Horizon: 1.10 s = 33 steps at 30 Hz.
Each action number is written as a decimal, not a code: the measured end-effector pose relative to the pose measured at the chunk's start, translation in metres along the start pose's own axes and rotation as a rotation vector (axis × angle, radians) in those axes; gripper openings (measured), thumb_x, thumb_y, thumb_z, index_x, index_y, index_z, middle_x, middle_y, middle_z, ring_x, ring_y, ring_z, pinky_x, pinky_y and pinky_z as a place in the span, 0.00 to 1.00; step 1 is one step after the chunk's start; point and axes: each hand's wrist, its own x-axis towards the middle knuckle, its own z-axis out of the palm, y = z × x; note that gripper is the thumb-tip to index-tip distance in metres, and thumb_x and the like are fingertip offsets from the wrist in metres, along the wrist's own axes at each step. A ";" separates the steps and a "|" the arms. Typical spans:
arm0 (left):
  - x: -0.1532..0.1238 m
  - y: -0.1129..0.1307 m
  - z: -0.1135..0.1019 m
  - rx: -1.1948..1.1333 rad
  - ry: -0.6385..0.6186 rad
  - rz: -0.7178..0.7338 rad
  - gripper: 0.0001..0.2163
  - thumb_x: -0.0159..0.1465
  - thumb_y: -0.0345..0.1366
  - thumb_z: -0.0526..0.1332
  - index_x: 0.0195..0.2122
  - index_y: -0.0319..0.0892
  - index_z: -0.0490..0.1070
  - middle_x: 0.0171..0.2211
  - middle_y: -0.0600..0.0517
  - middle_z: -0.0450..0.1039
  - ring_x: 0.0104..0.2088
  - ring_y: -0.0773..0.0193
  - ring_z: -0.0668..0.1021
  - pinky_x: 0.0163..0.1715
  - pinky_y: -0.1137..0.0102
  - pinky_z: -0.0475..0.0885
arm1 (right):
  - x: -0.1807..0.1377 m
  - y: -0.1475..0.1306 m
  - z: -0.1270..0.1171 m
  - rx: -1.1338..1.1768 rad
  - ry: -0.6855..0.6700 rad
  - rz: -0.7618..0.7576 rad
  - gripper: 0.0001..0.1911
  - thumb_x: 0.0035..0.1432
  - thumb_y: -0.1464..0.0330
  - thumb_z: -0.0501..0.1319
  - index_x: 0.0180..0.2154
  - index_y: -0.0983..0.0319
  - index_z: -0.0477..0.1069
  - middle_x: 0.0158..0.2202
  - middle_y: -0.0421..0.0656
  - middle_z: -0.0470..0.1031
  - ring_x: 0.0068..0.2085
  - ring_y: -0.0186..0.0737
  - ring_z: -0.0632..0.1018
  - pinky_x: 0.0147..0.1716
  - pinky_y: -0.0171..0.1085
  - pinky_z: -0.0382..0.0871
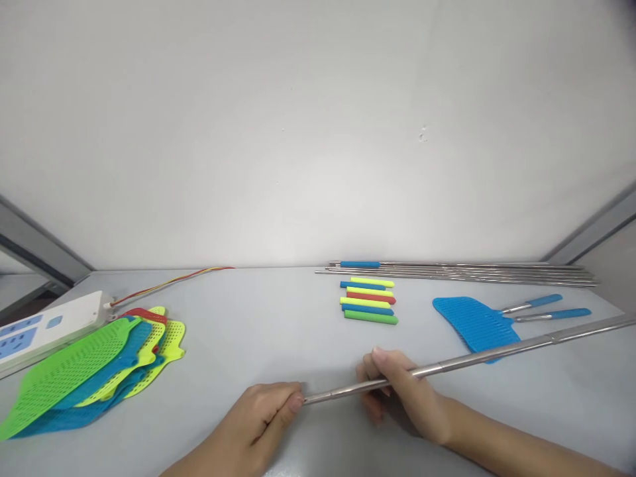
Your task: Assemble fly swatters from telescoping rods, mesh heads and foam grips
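A silver telescopic rod (477,358) stretches from the middle of the table out past the right edge of view, its thin end at the left. My left hand (263,421) pinches that thin end between thumb and fingers. Farther along, my right hand (422,407) is curled about the rod, thumb on the upper side and fingertips below; part of its grip is hidden. Beyond the rod lie two blue fly swatters (472,321) with blue-handled metal shafts, partly behind it. Several coloured handle sleeves (370,318), green, blue, yellow and red, lie in a row past my right hand.
Several metal rods (472,273) lie along the wall, one with a blue sleeve (360,264). At the left, loose perforated swatter heads (82,361) in green, blue, yellow and red overlap beside a white power strip (54,328). Its thin cable (169,286) runs toward the wall.
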 end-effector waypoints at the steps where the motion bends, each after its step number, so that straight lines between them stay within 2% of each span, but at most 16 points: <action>1: 0.000 0.000 0.000 0.000 -0.004 -0.002 0.14 0.62 0.38 0.41 0.19 0.42 0.47 0.17 0.59 0.48 0.19 0.70 0.57 0.21 0.75 0.53 | 0.000 0.000 0.000 0.001 -0.003 0.003 0.23 0.57 0.55 0.37 0.18 0.61 0.51 0.15 0.37 0.59 0.18 0.30 0.61 0.21 0.33 0.54; 11: 0.000 -0.004 0.001 -0.028 0.017 -0.014 0.14 0.62 0.37 0.41 0.19 0.42 0.48 0.18 0.58 0.49 0.20 0.71 0.57 0.21 0.75 0.53 | 0.001 -0.002 -0.001 -0.038 -0.026 0.016 0.22 0.58 0.58 0.37 0.18 0.61 0.51 0.15 0.38 0.59 0.18 0.31 0.62 0.22 0.33 0.55; 18: 0.002 0.007 -0.004 -0.083 0.013 -0.009 0.15 0.62 0.38 0.42 0.18 0.42 0.47 0.17 0.59 0.47 0.19 0.72 0.55 0.19 0.75 0.52 | 0.002 0.004 0.003 0.075 0.085 -0.007 0.23 0.58 0.59 0.41 0.15 0.62 0.54 0.13 0.37 0.56 0.16 0.30 0.61 0.18 0.33 0.54; 23: 0.003 0.008 -0.004 -0.150 0.040 -0.081 0.16 0.61 0.41 0.42 0.18 0.42 0.46 0.17 0.59 0.45 0.18 0.72 0.53 0.18 0.74 0.51 | 0.002 0.002 0.002 0.082 0.158 0.031 0.24 0.57 0.60 0.44 0.13 0.63 0.55 0.12 0.37 0.55 0.16 0.30 0.62 0.18 0.32 0.55; 27: 0.004 0.002 0.000 -0.182 0.100 -0.098 0.17 0.61 0.44 0.41 0.17 0.42 0.48 0.16 0.59 0.46 0.17 0.72 0.53 0.18 0.74 0.50 | 0.002 0.005 0.000 0.213 0.230 0.035 0.22 0.55 0.61 0.48 0.13 0.63 0.53 0.12 0.35 0.50 0.15 0.29 0.58 0.16 0.31 0.51; 33: 0.005 0.001 0.000 -0.260 0.160 -0.157 0.19 0.59 0.47 0.42 0.16 0.42 0.49 0.14 0.60 0.47 0.16 0.72 0.54 0.17 0.74 0.50 | 0.004 0.003 -0.002 0.530 0.425 -0.168 0.25 0.55 0.59 0.46 0.11 0.62 0.49 0.11 0.35 0.44 0.14 0.29 0.52 0.15 0.33 0.43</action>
